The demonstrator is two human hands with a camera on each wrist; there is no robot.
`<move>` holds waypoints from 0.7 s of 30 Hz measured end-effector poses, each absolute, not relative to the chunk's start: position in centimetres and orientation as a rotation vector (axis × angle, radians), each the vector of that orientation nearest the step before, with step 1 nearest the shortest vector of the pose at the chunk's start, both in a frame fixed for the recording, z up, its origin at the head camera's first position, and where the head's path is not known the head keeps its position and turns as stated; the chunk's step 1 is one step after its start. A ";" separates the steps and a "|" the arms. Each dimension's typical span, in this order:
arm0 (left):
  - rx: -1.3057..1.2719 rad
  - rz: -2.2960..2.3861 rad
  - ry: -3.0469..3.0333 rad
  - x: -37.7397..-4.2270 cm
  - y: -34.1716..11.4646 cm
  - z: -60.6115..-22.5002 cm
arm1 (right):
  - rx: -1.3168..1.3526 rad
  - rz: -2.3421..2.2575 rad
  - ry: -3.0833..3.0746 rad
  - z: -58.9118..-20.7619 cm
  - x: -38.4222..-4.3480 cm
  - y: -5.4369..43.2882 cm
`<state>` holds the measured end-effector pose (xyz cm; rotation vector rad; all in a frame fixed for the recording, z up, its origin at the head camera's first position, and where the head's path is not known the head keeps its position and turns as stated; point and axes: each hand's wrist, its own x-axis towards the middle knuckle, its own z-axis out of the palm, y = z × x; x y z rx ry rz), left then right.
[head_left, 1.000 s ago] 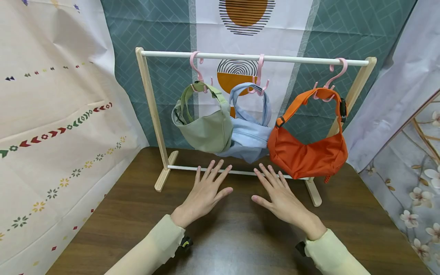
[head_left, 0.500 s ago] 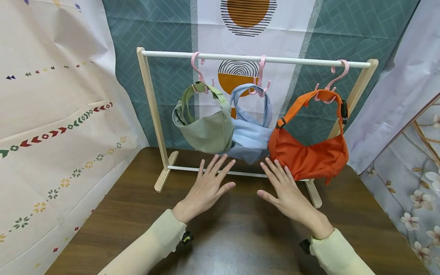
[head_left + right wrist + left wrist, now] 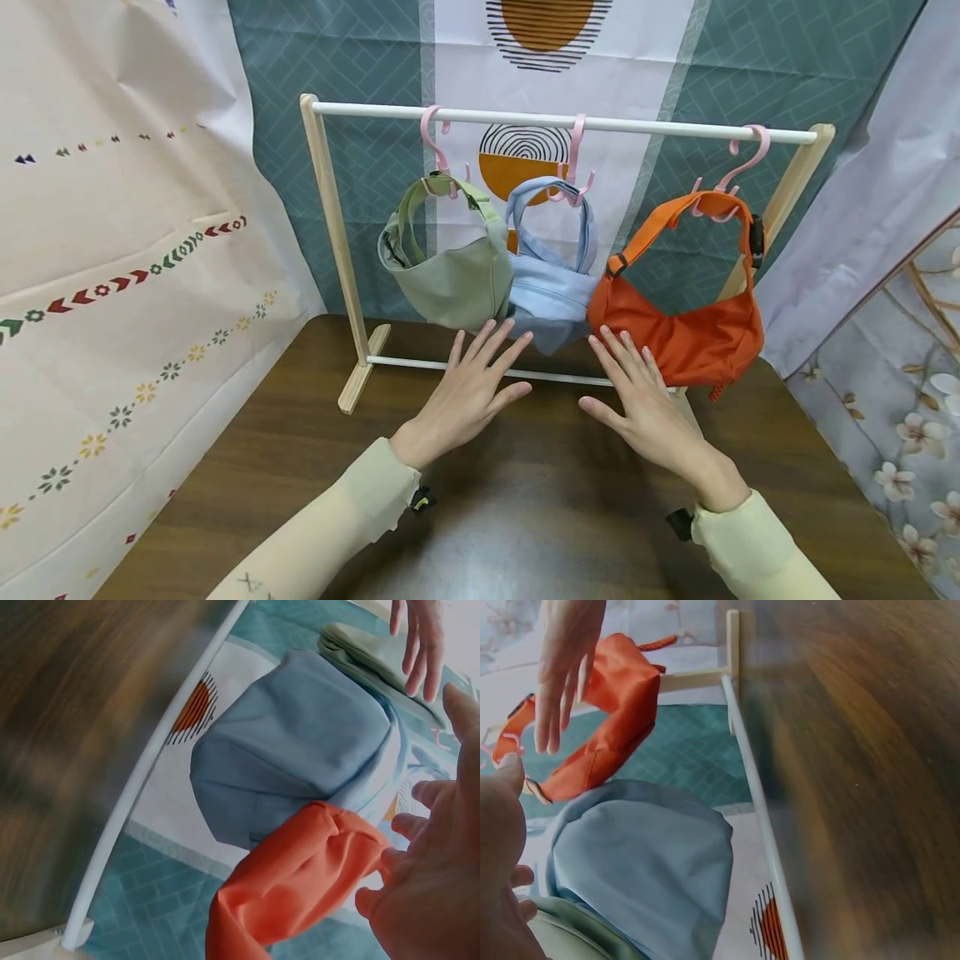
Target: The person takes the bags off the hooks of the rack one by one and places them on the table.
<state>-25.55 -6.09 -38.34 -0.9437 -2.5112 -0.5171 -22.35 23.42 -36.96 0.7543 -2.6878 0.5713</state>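
Note:
Three bags hang from pink hooks on a small rack (image 3: pixel 525 118). The sage green bag (image 3: pixel 457 283) is at the left, the light blue bag (image 3: pixel 551 292) in the middle, and the orange bag (image 3: pixel 686 333) at the right. My left hand (image 3: pixel 468 400), palm down with fingers spread and straight, is in front of the green bag's lower edge and holds nothing. In the same pose, my right hand (image 3: pixel 645 408) is in front of the orange bag's lower left side. Whether fingertips touch either bag I cannot tell. Both wrist views show the blue bag (image 3: pixel 645 862) from below.
A white lower bar (image 3: pixel 420 362) joins the rack's wooden feet (image 3: pixel 363 367) on the brown table (image 3: pixel 510 517). Teal and white cloth (image 3: pixel 360 50) hangs behind. Patterned cloth stands at the left (image 3: pixel 135 250) and floral cloth at the right (image 3: pixel 900 433).
Both hands have moved forward and a little to the right, closer to the bags, with fingers still spread. The bags hang as before; the head view has shifted slightly.

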 end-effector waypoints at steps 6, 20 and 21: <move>-0.978 -0.521 -2.506 -25.7 -5.1 -37.5 | 0.751 0.568 -2.660 -36.5 -22.4 23.8; -1.017 -0.519 -2.491 -26.6 -2.4 -34.8 | 0.754 0.600 -2.621 -34.7 -22.4 25.1; -1.013 -0.517 -2.487 -26.6 -2.2 -34.7 | 0.755 0.596 -2.614 -34.5 -22.4 25.2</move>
